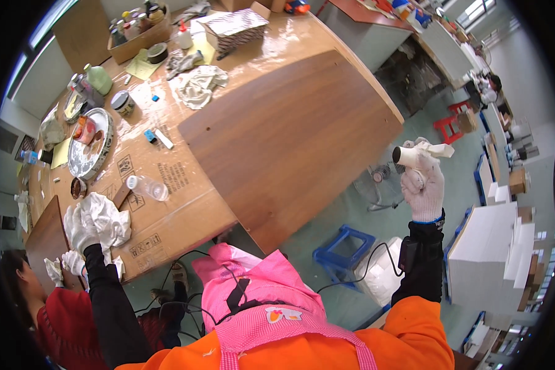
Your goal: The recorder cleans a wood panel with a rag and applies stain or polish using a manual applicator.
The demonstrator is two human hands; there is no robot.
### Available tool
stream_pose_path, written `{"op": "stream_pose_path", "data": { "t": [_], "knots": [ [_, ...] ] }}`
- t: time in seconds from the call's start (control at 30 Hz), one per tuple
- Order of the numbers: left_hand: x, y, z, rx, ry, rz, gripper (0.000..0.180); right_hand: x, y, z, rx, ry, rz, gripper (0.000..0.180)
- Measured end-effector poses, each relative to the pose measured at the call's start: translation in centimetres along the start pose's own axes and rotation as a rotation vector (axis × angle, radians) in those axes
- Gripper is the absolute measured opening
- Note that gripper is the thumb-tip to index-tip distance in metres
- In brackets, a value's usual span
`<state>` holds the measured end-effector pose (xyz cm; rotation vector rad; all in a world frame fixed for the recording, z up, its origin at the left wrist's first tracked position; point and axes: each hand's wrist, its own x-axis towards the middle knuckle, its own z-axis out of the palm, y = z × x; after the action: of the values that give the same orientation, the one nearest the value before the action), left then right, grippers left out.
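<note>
Off to the right, the gloved right hand (424,182) is totally curled around a dark-ended white cylinder (407,156), just right of a brown wood-grain panel (290,142) on the cardboard-covered table (191,213), while the gloved left hand (82,229) has fingers kinda spread against a crumpled white rag (112,221), near left.

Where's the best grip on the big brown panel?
Probably the long edge nearest the wearer, coming from that side. The panel lies flat and juts past the rim of the cardboard-covered table there, so fingers can go underneath with thumbs on top. It's broad, so two hands, spread along that edge, look safer.
</note>
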<state>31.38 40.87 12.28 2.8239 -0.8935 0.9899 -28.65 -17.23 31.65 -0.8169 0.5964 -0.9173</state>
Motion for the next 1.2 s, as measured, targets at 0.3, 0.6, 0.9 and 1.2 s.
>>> {"op": "stream_pose_path", "data": {
  "t": [0.3, 0.6, 0.9, 1.2],
  "knots": [
    [-9.3, 28.3, -11.4, -0.825, 0.004, -0.216, 0.018, -10.3, -3.8, -19.1, 0.314, -0.027, 0.014, 0.058],
    [-2.8, 50.8, -16.7, -0.936, -0.195, 0.665, 0.023, -5.0, -4.6, -21.4, -0.122, 0.258, -0.206, 0.045],
    [-0.5, 62.0, -6.6, -0.845, -0.479, 0.171, 0.029, 6.1, -5.1, -27.6, 0.029, 0.418, -0.061, 0.037],
    [0.6, 68.6, 0.5, -0.441, -0.417, -0.014, 0.058, 18.5, -3.0, -34.4, -0.447, 0.455, -0.095, 0.031]
  ]
}}
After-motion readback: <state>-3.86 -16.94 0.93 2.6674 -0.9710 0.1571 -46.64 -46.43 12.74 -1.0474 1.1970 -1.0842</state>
